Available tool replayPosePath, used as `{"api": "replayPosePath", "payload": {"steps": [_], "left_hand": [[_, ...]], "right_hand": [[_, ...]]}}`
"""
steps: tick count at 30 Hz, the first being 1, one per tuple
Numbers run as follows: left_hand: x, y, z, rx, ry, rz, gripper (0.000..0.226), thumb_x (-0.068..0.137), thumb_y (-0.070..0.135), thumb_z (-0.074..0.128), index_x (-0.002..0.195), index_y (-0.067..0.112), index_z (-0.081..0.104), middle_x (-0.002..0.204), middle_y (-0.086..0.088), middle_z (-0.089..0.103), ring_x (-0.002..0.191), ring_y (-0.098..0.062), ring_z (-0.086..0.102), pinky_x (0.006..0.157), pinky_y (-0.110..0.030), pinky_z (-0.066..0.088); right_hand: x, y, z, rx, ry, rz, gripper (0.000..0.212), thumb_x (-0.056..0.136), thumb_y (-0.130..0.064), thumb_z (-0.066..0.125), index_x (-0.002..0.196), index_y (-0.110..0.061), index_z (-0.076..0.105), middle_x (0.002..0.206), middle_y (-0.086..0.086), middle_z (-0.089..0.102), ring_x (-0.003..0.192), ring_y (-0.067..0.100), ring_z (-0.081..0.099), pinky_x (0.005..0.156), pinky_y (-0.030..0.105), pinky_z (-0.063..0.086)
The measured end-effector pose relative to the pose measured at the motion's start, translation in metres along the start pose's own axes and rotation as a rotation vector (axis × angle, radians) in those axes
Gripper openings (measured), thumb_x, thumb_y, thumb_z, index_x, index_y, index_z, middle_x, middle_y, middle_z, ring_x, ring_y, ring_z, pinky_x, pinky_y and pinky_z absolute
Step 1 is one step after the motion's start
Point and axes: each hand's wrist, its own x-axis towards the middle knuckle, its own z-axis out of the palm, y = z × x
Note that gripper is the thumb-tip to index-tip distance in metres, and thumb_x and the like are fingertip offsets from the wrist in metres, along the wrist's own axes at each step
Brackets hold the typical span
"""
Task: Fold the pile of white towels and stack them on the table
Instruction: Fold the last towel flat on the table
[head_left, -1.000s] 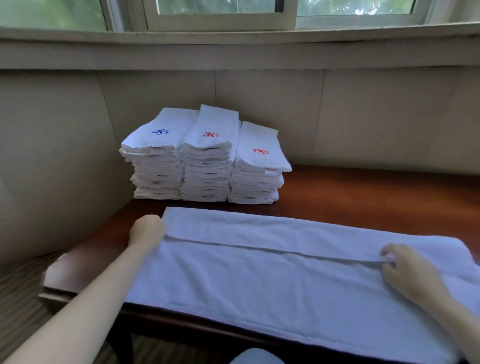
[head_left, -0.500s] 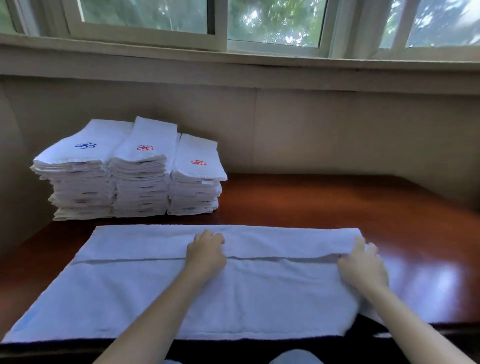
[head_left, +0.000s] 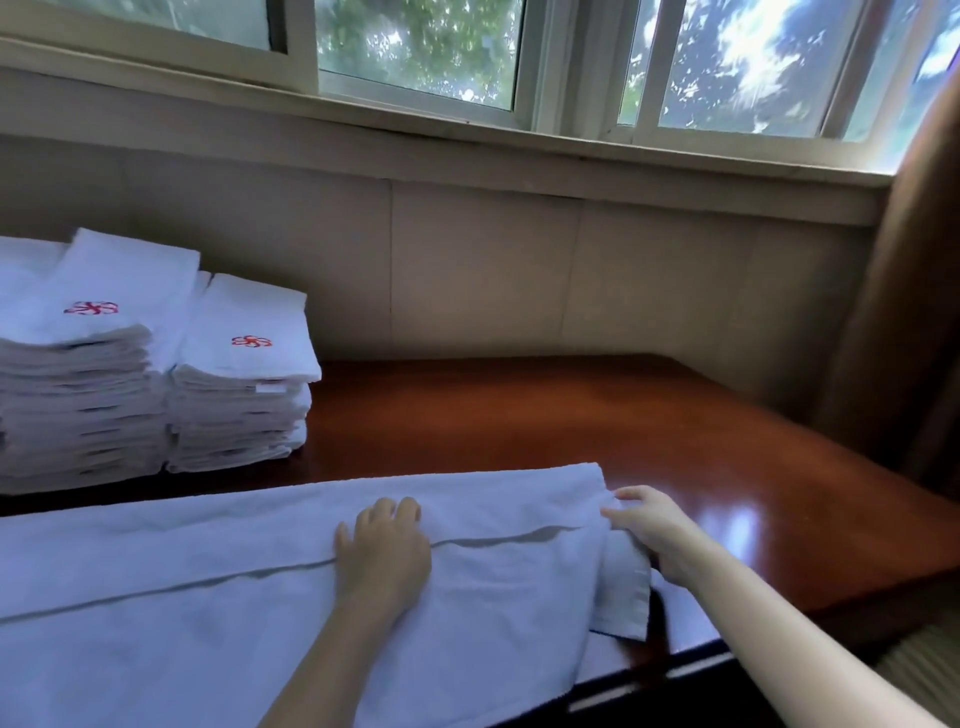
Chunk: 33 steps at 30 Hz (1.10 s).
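a white towel lies spread along the near edge of the table, its far strip folded toward the person so a long seam runs across it. the left hand rests on the towel's middle, at that seam, fingers loosely bent, pressing down and gripping nothing. the right hand pinches the towel's right end, which is lifted and droops in a flap. beyond the towel's left part stand stacks of folded towels with red emblems. far behind the towel is a window; off its right end, a brown curtain.
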Motion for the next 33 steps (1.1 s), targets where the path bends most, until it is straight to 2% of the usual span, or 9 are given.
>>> {"api": "replayPosePath", "payload": {"steps": [3, 7, 11, 16, 21, 24, 26, 28, 33], "left_hand": [[0.003, -0.007, -0.004, -0.044, -0.043, 0.037, 0.030, 0.096, 0.030, 0.035, 0.124, 0.034, 0.044, 0.130, 0.008, 0.045, 0.122, -0.014, 0.043, 0.102, -0.034, 0.029], [0.008, -0.021, -0.014, -0.110, -0.198, 0.148, 0.041, 0.094, 0.040, 0.042, 0.135, 0.035, 0.040, 0.143, 0.010, 0.037, 0.133, -0.013, 0.035, 0.107, -0.030, 0.024], [0.006, -0.030, -0.023, -0.104, -0.220, 0.190, 0.042, 0.092, 0.049, 0.047, 0.133, 0.040, 0.043, 0.140, 0.013, 0.038, 0.132, -0.011, 0.034, 0.107, -0.028, 0.026], [-0.002, -0.021, -0.030, -0.078, -0.039, 0.237, 0.024, 0.095, 0.040, 0.047, 0.114, 0.033, 0.060, 0.114, 0.011, 0.050, 0.110, -0.011, 0.047, 0.085, -0.025, 0.039], [-0.008, -0.016, -0.038, -0.056, -0.046, 0.109, 0.016, 0.097, 0.029, 0.041, 0.102, 0.025, 0.056, 0.104, 0.005, 0.047, 0.090, -0.020, 0.058, 0.072, -0.028, 0.045], [-0.009, -0.019, -0.046, -0.003, -0.136, -0.095, 0.022, 0.097, 0.035, 0.039, 0.113, 0.022, 0.048, 0.116, -0.001, 0.043, 0.103, -0.026, 0.057, 0.079, -0.032, 0.044], [-0.008, -0.027, -0.052, 0.033, -0.200, -0.249, 0.034, 0.096, 0.039, 0.041, 0.125, 0.021, 0.043, 0.128, -0.005, 0.037, 0.114, -0.028, 0.052, 0.085, -0.034, 0.045], [-0.007, -0.039, -0.059, 0.007, -0.231, -0.341, 0.046, 0.095, 0.043, 0.043, 0.135, 0.022, 0.036, 0.137, -0.008, 0.029, 0.119, -0.031, 0.048, 0.089, -0.035, 0.044], [-0.001, -0.065, -0.062, -0.331, -0.141, -0.425, 0.057, 0.088, 0.032, 0.058, 0.141, 0.023, 0.037, 0.149, -0.014, 0.014, 0.108, -0.034, 0.054, 0.095, -0.035, 0.044]], "right_hand": [[0.009, -0.001, -0.013, -0.349, 0.116, -0.150, 0.031, 0.078, -0.009, 0.067, 0.108, -0.015, 0.059, 0.081, 0.004, 0.062, 0.070, 0.020, 0.057, 0.058, 0.025, 0.040], [0.017, -0.002, -0.044, -0.928, 0.105, -0.203, 0.029, 0.084, -0.019, 0.063, 0.112, -0.019, 0.061, 0.111, -0.003, 0.059, 0.107, 0.020, 0.056, 0.081, 0.025, 0.045], [0.012, 0.007, -0.048, -1.122, 0.226, -0.077, 0.029, 0.085, -0.009, 0.045, 0.108, -0.016, 0.062, 0.112, 0.003, 0.064, 0.100, 0.024, 0.061, 0.072, 0.026, 0.046], [0.006, -0.004, -0.002, -0.809, 0.249, -0.202, 0.018, 0.088, -0.016, 0.041, 0.099, -0.016, 0.055, 0.097, 0.004, 0.061, 0.076, 0.023, 0.053, 0.064, 0.027, 0.041], [0.018, -0.027, 0.037, -0.185, 0.157, 0.038, 0.036, 0.092, -0.020, 0.041, 0.124, -0.004, 0.033, 0.101, 0.009, 0.054, 0.070, 0.030, 0.068, 0.069, 0.033, 0.055], [0.026, -0.037, 0.042, 0.139, 0.173, 0.184, 0.050, 0.092, -0.015, 0.048, 0.134, -0.009, 0.023, 0.117, 0.004, 0.041, 0.053, 0.023, 0.063, 0.049, 0.021, 0.046], [0.034, -0.036, 0.046, 0.155, 0.241, 0.195, 0.053, 0.089, -0.010, 0.053, 0.134, -0.009, 0.026, 0.128, 0.009, 0.036, 0.055, 0.025, 0.062, 0.046, 0.022, 0.048], [0.040, -0.029, 0.052, -0.004, 0.312, 0.153, 0.047, 0.084, -0.010, 0.056, 0.126, -0.006, 0.037, 0.126, 0.014, 0.043, 0.068, 0.028, 0.065, 0.062, 0.031, 0.056], [0.055, -0.007, 0.056, -0.152, 0.440, 0.018, 0.046, 0.084, -0.014, 0.056, 0.128, -0.007, 0.043, 0.115, 0.016, 0.062, 0.098, 0.032, 0.064, 0.075, 0.028, 0.044]]}}
